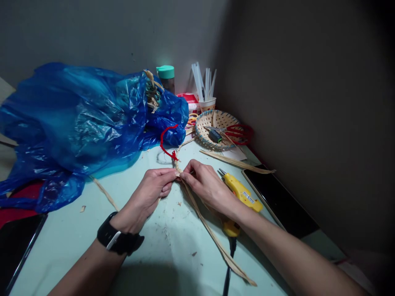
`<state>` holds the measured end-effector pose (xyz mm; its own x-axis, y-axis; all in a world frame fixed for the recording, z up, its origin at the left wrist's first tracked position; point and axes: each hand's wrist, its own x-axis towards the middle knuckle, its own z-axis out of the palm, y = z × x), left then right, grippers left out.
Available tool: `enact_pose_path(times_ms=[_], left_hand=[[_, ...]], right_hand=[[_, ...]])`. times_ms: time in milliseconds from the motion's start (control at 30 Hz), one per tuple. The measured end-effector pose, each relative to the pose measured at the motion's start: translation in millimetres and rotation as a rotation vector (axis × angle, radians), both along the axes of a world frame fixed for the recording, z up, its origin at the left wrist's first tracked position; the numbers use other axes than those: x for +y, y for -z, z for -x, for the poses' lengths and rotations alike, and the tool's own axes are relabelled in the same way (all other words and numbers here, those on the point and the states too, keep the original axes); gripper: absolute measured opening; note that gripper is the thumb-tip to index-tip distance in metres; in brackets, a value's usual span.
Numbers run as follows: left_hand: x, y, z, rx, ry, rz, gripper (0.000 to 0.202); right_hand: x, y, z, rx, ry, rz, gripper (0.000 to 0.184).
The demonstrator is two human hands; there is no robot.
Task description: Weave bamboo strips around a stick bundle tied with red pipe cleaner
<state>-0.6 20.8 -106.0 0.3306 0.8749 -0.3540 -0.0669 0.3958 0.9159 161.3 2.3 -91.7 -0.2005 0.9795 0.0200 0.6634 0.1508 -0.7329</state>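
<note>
Both hands meet over the middle of the table, pinching a braid of dry, straw-coloured plant strips (pixel 178 167). My left hand (pixel 154 186), with a black band on its wrist, is closed on the near end of the braid. Thumb and forefinger of my right hand (pixel 205 183) pinch the same spot from the other side. A long loose strip (pixel 212 236) trails from under my fingers towards the table's near right. At the braid's far part a red fuzzy wire (pixel 166 142) is tied on. The fingertips partly hide the strips.
A yellow glue gun (pixel 242 191) lies right of my right hand, beside a dark tablet (pixel 284 201). Behind stand a woven basket (pixel 203 142) with a thread spool (pixel 215 136) and red scissors (pixel 239 133), and a cup of glue sticks (pixel 207 104). A blue plastic bag (pixel 83 119) bulges at left.
</note>
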Motion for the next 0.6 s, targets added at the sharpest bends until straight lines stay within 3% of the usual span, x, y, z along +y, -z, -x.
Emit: enact_pose_path(times_ms=[367,600], left_hand=[[-0.4,4.2,-1.8,-0.018,-0.039,-0.006,0.014],[-6.8,-3.9,-8.4,0.048,-0.115,-0.063,0.018]], right_hand=[[4.3,-6.2,2.4,-0.042,0.039,-0.031,0.015],[4.5,-2.1,1.4,-0.005,-0.003,-0.074,0.012]])
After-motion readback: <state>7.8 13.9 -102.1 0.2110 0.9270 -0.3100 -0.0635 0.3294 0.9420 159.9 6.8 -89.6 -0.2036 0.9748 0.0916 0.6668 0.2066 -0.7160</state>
